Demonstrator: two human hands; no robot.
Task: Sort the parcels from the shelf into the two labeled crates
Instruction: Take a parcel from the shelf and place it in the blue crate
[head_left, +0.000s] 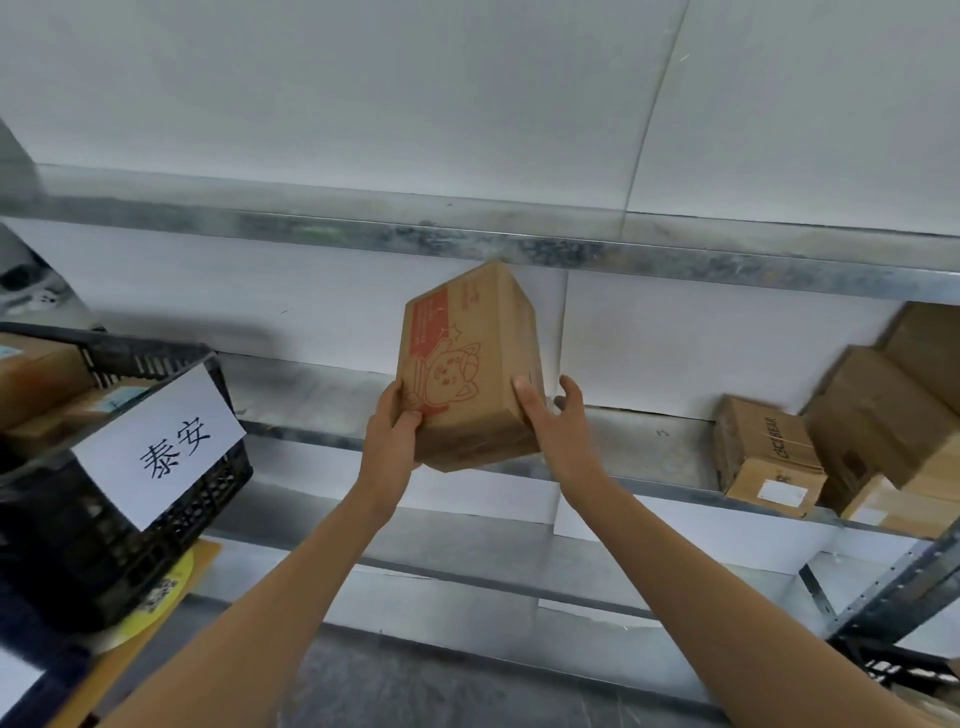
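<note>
Parcel: brown cardboard box with a red cartoon print (467, 364), tilted and held up in front of the grey metal shelf (649, 457), not touching it.
Left hand (397, 415): grips the box's lower left edge, thumb on the printed face.
Right hand (556, 415): clamps the lower right side, thumb in front, fingers round the back.
Crate: black plastic mesh crate (104, 545) far left, white paper label (161, 441) reading 泰安, boxes inside.
Leftovers: plain brown cardboard boxes (769, 452) stacked at the shelf's right end, well apart.

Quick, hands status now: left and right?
Left hand: grips the cardboard box at its lower left corner.
Right hand: holds the box's right side, thumb in front, fingers behind.
</note>
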